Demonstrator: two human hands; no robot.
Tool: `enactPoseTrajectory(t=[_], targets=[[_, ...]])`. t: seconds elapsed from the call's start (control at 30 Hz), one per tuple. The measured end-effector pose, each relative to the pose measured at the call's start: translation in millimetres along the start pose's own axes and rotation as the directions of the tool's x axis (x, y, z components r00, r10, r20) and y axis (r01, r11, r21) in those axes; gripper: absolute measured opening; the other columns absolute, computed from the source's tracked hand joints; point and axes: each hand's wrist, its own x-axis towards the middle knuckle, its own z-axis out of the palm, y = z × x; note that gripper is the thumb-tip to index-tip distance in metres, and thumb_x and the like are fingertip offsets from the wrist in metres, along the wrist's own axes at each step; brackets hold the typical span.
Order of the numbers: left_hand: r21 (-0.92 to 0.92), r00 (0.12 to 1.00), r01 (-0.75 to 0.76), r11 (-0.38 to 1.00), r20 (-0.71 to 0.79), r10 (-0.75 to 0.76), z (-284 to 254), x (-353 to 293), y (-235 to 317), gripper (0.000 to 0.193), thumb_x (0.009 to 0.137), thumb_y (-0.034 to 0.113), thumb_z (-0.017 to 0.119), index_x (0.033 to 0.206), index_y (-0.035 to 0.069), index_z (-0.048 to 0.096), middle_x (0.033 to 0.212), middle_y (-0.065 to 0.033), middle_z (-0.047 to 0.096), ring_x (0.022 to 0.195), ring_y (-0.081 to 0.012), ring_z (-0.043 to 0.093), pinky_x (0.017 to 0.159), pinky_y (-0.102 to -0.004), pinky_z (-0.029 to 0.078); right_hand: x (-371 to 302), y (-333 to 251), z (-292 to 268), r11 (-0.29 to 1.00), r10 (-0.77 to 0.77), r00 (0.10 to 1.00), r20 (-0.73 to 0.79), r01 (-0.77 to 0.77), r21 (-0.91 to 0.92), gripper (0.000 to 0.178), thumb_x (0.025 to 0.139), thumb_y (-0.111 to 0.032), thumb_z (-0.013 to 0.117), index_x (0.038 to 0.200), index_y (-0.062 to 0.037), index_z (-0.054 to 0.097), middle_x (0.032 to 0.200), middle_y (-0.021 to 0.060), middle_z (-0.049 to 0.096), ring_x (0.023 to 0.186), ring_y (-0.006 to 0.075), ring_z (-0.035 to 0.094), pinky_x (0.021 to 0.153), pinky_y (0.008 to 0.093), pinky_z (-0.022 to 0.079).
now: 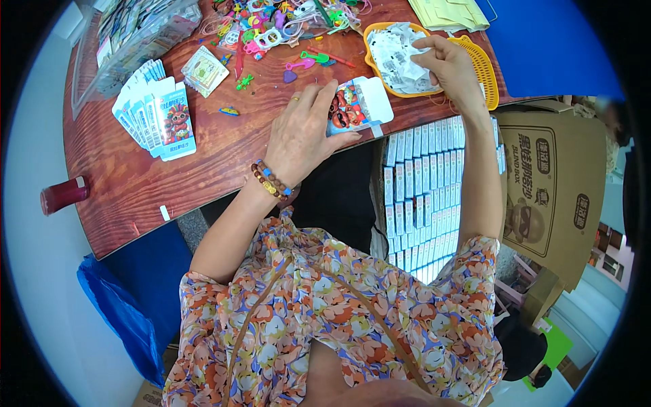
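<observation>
My left hand, with a beaded bracelet at its wrist, holds a small printed cardboard box on the table near its front edge. The white flap of the box stands out on its right side. Over a yellow plastic basket, my right hand has its fingers closed at the small white packets heaped in there. Its fingertips pinch at one of these packets, though the fingers partly cover it. To the left lies a fanned stack of flat printed boxes.
Colourful small plastic toys lie heaped at the back, beside a clear bin of packets. Square cards lie nearby. Below the table edge, an open carton holds rows of small boxes. A dark red cylinder is at far left.
</observation>
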Motion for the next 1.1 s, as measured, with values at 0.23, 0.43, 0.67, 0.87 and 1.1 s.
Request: enactPoseTrajectory(t=[0.23,0.43,0.67,0.87,1.1], targets=[[-0.012,0.998,0.003,1.000,-0.066,-0.004,3.5,3.3,0.3,0.080,0.071,0.035,0.085,0.134,0.001,0.051,0.117,-0.0184,0.058,0.107,-0.0365,0.060,0.085,-0.0445,0.054,-37.0,-50.7,24.3,0.928,-0.165,0.985,0.050,0.138,0.346,0.023,0.090,-0.011,0.070,0.112,-0.0025,0.069,0.072,-0.0058,0.059,0.057,0.0007,0.046,0.051,0.0176,0.034],[-0.060,0.997,-0.026,0.998,-0.076,0.022,5.2,5.3,6.7,0.079,0.072,0.034,0.085,0.133,-0.001,0.051,0.117,-0.0192,0.059,0.105,-0.0370,0.061,0.085,-0.0457,0.053,-57.9,-58.1,46.0,0.896,-0.398,0.917,0.011,0.392,-0.208,0.022,0.094,-0.013,0.067,0.112,-0.0024,0.071,0.085,0.0010,0.074,0.060,0.0052,0.059,0.055,0.0243,0.046],[-0.100,0.995,-0.002,0.995,-0.096,-0.007,-1.1,-5.4,-6.8,0.080,0.071,0.031,0.086,0.134,-0.002,0.050,0.120,-0.0199,0.059,0.107,-0.0379,0.061,0.086,-0.0449,0.053,0.3,24.9,-27.4,0.991,-0.118,0.960,-0.255,0.097,-0.096,0.025,0.093,-0.014,0.064,0.113,-0.0003,0.070,0.090,0.0066,0.071,0.066,0.0082,0.060,0.058,0.0223,0.047],[-0.057,0.998,0.017,0.998,-0.062,-0.020,0.1,-12.7,-6.0,0.081,0.072,0.036,0.086,0.134,-0.002,0.049,0.121,-0.0200,0.059,0.107,-0.0382,0.061,0.085,-0.0459,0.053,31.3,101.2,-51.1,0.924,0.138,0.986,-0.095,-0.162,-0.346,0.017,0.086,-0.008,0.069,0.097,0.0034,0.063,0.077,0.0054,0.064,0.062,0.0101,0.058,0.056,0.0244,0.045],[-0.075,0.997,0.043,0.996,-0.055,-0.047,-4.3,-13.6,-10.7,0.083,0.072,0.037,0.085,0.135,-0.002,0.049,0.116,-0.0201,0.059,0.103,-0.0384,0.062,0.083,-0.0470,0.052,34.9,113.2,-71.4,0.978,0.173,0.983,-0.056,-0.178,-0.106,0.012,0.091,-0.010,0.064,0.082,-0.0037,0.058,0.067,-0.0016,0.056,0.057,0.0060,0.051,0.050,0.0246,0.040]])
